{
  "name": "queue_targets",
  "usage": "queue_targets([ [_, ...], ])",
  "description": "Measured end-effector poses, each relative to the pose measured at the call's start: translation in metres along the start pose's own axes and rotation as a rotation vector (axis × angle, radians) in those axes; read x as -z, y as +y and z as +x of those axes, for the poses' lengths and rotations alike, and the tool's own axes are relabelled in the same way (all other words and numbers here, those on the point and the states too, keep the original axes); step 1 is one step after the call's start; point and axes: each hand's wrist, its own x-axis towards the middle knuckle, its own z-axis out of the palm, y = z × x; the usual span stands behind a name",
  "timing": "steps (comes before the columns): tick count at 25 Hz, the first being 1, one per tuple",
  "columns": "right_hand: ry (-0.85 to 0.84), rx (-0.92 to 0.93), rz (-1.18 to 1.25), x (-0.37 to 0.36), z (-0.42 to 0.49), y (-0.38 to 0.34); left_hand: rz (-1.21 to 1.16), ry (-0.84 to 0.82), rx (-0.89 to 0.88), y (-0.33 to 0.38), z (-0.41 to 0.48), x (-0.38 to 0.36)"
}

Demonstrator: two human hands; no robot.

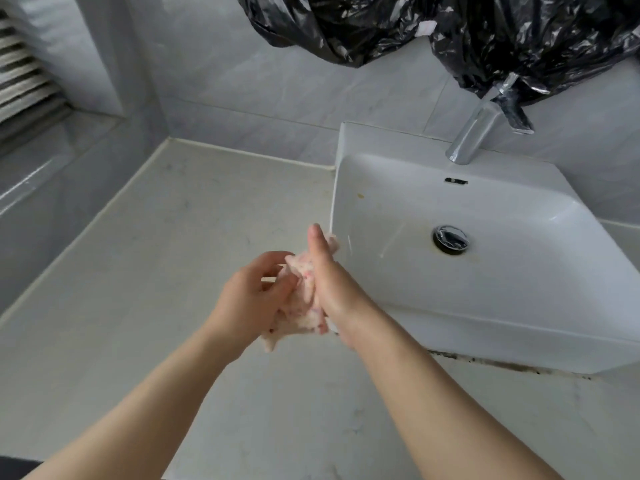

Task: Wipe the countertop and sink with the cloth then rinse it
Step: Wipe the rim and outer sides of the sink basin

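Observation:
A small pale pink cloth [300,306], bunched up, sits between both hands above the grey countertop [145,271], just left of the white sink [485,265]. My left hand [252,296] grips the cloth with curled fingers. My right hand [329,282] lies against the cloth's right side with fingers straight, pointing away from me. Part of the cloth hangs below my left hand and a corner shows past my right fingertips.
A chrome tap [481,133] stands at the back of the sink, above the drain [450,239]. No water runs. A black plastic bag [450,32] hangs overhead at the back wall. A slatted vent [24,81] is at the left. Dark grime lines the sink's front base.

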Motion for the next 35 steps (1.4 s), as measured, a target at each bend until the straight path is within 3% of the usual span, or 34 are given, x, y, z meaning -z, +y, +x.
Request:
queue_targets([
  [2, 0.136, 0.11, -0.302, 0.016, -0.001, -0.002, 0.0, 0.11, 0.087, -0.001, 0.01, 0.004],
  [3, 0.289, 0.177, -0.402, 0.027, 0.0, 0.0, -0.035, 0.181, 0.139, -0.004, 0.013, 0.005],
  [5, 0.616, 0.264, -0.609, 0.052, 0.001, 0.008, -0.239, 0.235, 0.231, -0.013, 0.02, -0.005],
  [6, 0.687, 0.243, -0.726, 0.061, 0.001, 0.013, -0.382, 0.21, 0.289, -0.014, 0.02, -0.018],
  [8, 0.612, 0.099, -0.904, 0.072, 0.003, 0.024, -0.621, 0.09, 0.423, -0.009, 0.017, -0.052],
  [11, 0.449, 0.004, -0.93, 0.075, 0.012, 0.035, -0.81, -0.118, 0.641, 0.002, 0.002, -0.085],
  [17, 0.481, 0.043, -0.948, 0.075, 0.018, 0.039, -0.803, 0.007, 0.469, 0.01, 0.039, -0.088],
  [22, 0.472, 0.055, -0.981, 0.075, 0.019, 0.039, -0.643, -0.032, 0.389, -0.006, 0.025, -0.087],
  [35, 0.523, 0.049, -0.995, 0.07, 0.016, 0.031, -0.72, -0.093, 0.523, -0.002, 0.057, -0.08],
])
